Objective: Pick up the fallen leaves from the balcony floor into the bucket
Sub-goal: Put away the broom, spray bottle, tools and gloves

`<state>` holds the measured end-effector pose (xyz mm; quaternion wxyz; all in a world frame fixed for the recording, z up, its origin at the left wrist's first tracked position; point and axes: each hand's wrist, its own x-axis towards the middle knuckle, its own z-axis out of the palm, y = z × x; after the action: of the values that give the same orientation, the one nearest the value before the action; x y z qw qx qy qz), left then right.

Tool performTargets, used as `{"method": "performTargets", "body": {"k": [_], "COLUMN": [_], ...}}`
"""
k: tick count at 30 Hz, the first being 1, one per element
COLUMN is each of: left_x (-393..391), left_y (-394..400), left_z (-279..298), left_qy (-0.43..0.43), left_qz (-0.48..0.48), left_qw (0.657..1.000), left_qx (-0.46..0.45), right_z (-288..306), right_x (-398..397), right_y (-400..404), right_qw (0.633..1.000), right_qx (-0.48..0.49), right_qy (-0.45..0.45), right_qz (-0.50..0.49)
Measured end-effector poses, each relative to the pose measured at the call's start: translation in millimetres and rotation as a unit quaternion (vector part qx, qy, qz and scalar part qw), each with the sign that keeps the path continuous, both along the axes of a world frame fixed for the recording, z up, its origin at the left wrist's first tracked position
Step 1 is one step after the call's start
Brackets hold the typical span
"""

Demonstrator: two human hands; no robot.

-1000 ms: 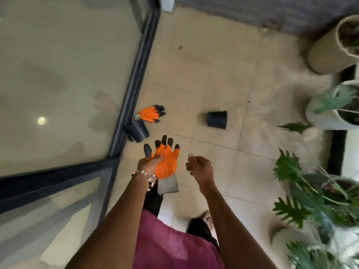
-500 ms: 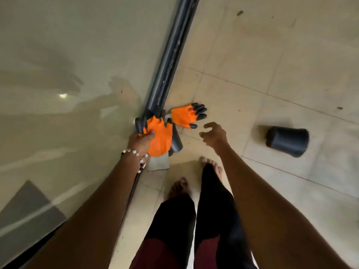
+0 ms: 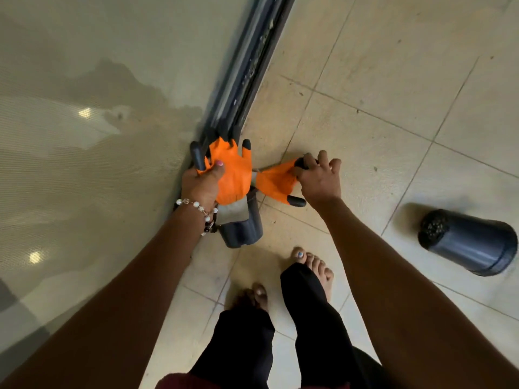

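We look down at the tiled balcony floor [image 3: 393, 80], beige, w/ the glass door [image 3: 84, 108] on the left and its dark track [image 3: 252, 66] running up between them. Our two legs in black trousers stand at the bottom, feet bare on the tiles. On the right lies a dark plastic pot [image 3: 471, 242] on its side, soil visible in its mouth, well apart from the hands. A second dark pot [image 3: 244, 228] lies just beside the door track, under the left wrist. Our left hand [image 3: 202, 183], w/ a bead bracelet, holds up an orange glove [image 3: 233, 172] w/ black fingertips, thumb pressed on its palm, so this grip is clenched on the glove. Our right hand [image 3: 317, 178] reaches down to the second orange glove [image 3: 275, 181], which lies on the floor, and its fingers pinch the glove's finger end. No leaves or bucket are visible in the view, so we cannot tell where they are.
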<state>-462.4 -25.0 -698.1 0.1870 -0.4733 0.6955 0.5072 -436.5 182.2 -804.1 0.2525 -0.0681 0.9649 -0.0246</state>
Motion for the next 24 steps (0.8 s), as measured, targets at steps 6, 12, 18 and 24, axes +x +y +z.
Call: {"method": "performTargets", "body": {"k": [6,12,18,24], "left_x": [0,3,6,61], "left_y": [21,57,108,119], "left_z": [80,226,349,511], "left_qy": [0.014,0.026,0.052,-0.044], "left_qz": [-0.04,-0.12,-0.29,-0.37], "left_qw": [0.999,0.992,0.95,0.884], "left_qx": [-0.001,0.038,0.107,0.284], "right_z": [105,296,540,702], "right_x": [14,33,42,96], "right_y": [48,106,131,128], "right_qw": [0.981,0.974,0.936,0.892], "right_qx": [-0.129,-0.196,-0.304,-0.382], "right_qy": [-0.021,-0.015,-0.149,-0.069], "right_qz": [-0.14,-0.11,-0.099,-0.232]}}
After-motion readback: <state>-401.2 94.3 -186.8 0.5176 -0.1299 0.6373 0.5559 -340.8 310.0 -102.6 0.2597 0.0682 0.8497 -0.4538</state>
